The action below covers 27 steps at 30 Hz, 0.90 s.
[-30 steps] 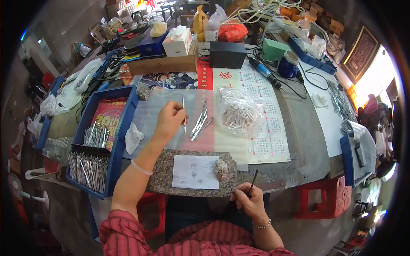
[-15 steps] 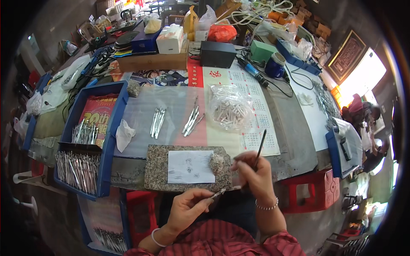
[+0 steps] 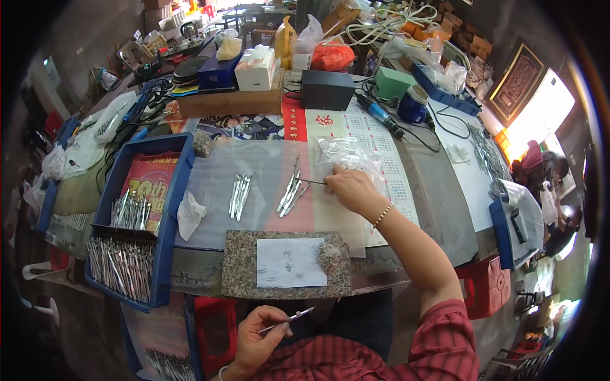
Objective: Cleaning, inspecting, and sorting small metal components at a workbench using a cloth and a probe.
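Note:
Low in front of me, my left hand (image 3: 262,333) pinches a slim silver metal tool (image 3: 300,315), its pointed end showing past the fingertips. My right hand (image 3: 349,189) reaches across the table, closed on a thin dark stick (image 3: 312,182). The stick's far end is over or touching a small group of slim silver tools (image 3: 291,195); which, I cannot tell. Partly behind this hand lies a clear plastic bag (image 3: 343,149), its white contents mostly hidden. Nearer me, a speckled granite slab (image 3: 238,270) carries a white sheet (image 3: 291,263) with dark smudges and a fuzzy clump (image 3: 331,257).
Another row of silver tools (image 3: 239,195) lies on the clear sheet beside a crumpled tissue (image 3: 190,214). At left stands a blue tray (image 3: 166,244) packed with similar tools. A black box (image 3: 327,90), a blue jar (image 3: 413,103) and cables occupy the back.
My right hand has moved forward and left from beside the slab to the silver tools, still with the stick. My left hand has dropped nearer my body, showing more of its tool.

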### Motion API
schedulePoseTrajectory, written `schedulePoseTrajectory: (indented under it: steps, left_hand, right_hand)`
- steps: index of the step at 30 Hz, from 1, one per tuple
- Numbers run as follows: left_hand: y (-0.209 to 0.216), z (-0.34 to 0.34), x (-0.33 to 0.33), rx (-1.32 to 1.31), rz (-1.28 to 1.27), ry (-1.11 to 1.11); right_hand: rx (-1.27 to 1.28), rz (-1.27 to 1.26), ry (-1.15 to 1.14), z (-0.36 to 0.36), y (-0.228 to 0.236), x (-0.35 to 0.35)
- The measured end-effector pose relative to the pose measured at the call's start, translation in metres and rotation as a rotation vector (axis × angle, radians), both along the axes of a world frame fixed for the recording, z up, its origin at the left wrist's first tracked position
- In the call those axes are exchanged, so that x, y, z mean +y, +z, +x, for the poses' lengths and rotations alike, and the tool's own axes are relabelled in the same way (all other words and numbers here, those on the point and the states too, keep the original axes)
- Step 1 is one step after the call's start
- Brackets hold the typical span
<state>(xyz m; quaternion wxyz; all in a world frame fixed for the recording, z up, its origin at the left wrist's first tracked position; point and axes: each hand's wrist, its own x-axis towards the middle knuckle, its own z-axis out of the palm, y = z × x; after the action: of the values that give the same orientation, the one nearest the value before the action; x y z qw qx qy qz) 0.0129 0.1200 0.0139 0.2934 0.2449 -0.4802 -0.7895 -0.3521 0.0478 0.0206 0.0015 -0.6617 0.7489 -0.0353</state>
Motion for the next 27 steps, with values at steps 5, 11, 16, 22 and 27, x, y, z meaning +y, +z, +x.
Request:
schedulePoseTrajectory:
  steps: [5,11,16,22,27]
  left_hand:
    - [0.015,-0.007,-0.003,-0.014,0.074,-0.048]
    - [0.015,-0.006,-0.006,-0.017,0.076,-0.119]
    - [0.009,-0.019,-0.010,-0.072,0.045,-0.179]
    - [0.005,-0.041,-0.004,0.012,0.108,-0.259]
    - [0.007,-0.044,0.001,-0.037,0.154,-0.193]
  right_hand:
    - [0.044,0.027,0.064,-0.002,0.002,-0.001]
    - [-0.663,-0.389,-0.095,0.032,0.036,0.055]
    - [-1.716,-0.258,-0.370,0.101,0.047,0.134]
    - [-2.147,-0.184,-0.301,0.140,0.021,0.165]
    - [-2.099,-0.183,-0.297,0.153,0.012,0.171]
